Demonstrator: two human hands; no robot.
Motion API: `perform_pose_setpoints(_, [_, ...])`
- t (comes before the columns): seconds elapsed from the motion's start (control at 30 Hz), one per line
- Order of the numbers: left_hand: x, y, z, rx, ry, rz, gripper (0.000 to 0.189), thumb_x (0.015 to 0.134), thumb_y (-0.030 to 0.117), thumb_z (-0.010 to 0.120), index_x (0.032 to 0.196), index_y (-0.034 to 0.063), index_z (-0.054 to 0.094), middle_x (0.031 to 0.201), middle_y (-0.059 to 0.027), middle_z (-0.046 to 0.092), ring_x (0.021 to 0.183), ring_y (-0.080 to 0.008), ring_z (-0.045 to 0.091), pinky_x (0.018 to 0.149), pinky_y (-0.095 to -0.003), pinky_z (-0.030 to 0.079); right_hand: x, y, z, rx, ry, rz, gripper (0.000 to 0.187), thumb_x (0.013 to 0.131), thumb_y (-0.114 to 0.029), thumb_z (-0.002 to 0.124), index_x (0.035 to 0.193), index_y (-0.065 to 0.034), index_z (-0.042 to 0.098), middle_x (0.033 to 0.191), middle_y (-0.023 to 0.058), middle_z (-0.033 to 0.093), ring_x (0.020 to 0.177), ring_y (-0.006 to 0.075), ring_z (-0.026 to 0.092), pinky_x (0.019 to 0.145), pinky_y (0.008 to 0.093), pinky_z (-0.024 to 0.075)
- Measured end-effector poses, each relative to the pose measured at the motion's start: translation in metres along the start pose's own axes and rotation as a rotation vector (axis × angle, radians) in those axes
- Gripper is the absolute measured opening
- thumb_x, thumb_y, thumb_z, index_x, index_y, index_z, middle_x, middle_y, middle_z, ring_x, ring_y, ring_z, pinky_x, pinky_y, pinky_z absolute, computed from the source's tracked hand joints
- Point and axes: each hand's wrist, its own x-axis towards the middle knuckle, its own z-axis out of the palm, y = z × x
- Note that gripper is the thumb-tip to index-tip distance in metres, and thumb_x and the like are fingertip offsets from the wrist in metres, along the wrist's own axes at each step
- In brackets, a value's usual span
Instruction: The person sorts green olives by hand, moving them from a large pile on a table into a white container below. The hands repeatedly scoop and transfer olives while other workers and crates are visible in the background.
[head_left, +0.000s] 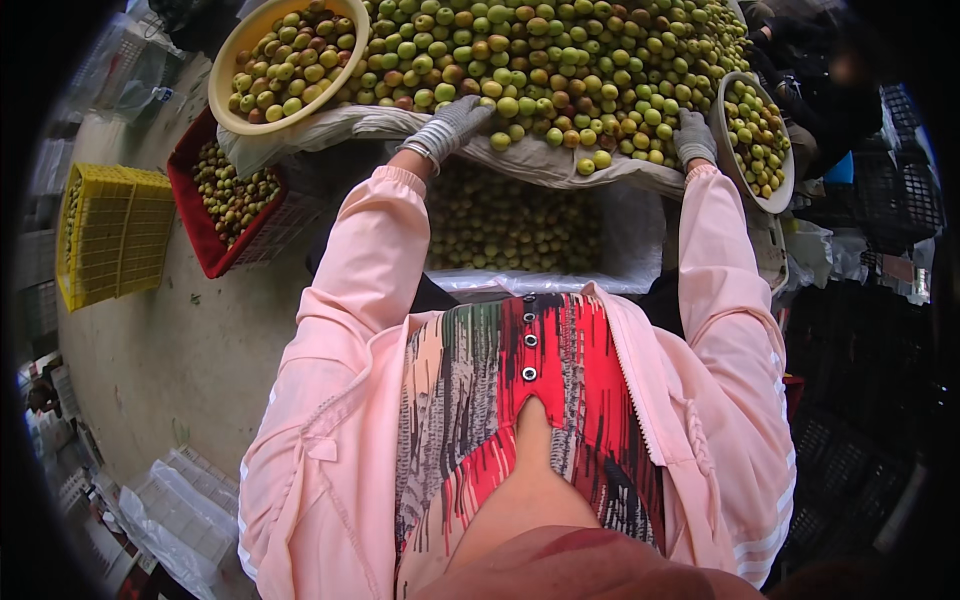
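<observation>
My left hand (448, 129), in a grey knitted glove, rests at the front edge of a large heap of green and reddish jujube-like fruits (555, 67), its fingertips touching the fruits. My right hand (694, 138), gloved the same way, is at the heap's right front corner, beside a pale basin (787, 182) of fruits; whether it holds a fruit cannot be told. The heap lies on a light cloth (517, 159) that hangs over the front edge. A yellow basin (225, 105) of fruits stands at the heap's left. Below the cloth, more fruits lie in a plastic-lined container (637, 232).
A red-rimmed crate (217, 259) with fruits and a yellow plastic crate (124, 232) stand on the concrete floor at left. White crates with plastic film (180, 517) lie lower left. A person in dark clothing (814, 112) is at upper right, near black crates (896, 202).
</observation>
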Motion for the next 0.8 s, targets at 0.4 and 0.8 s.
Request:
perform_pose_setpoints(0.4, [0.0, -0.009, 0.012, 0.045, 0.026, 0.02, 0.054, 0.092, 0.046, 0.049, 0.122, 0.0012, 0.056, 0.116, -0.0264, 0.061, 0.11, -0.0425, 0.057, 0.095, -0.045, 0.045, -0.095, -0.036, -0.032, 0.452, 0.129, -0.313, 0.018, 0.09, -0.021, 0.057, 0.105, -0.0127, 0.062, 0.1, 0.0136, 0.067, 0.092, 0.0332, 0.065, 0.079, 0.0415, 0.0513])
perform_pose_setpoints(0.8, [-0.003, 0.001, 0.008, 0.019, 0.015, -0.031, 0.059, 0.091, 0.047, 0.052, 0.126, 0.0003, 0.053, 0.121, -0.0252, 0.06, 0.113, -0.0412, 0.056, 0.097, -0.0432, 0.044, -0.039, -0.13, -0.021, -0.01, -0.005, -0.5, 0.028, 0.09, -0.011, 0.051, 0.113, -0.0204, 0.065, 0.11, 0.0069, 0.065, 0.102, 0.0287, 0.064, 0.082, 0.0419, 0.0534])
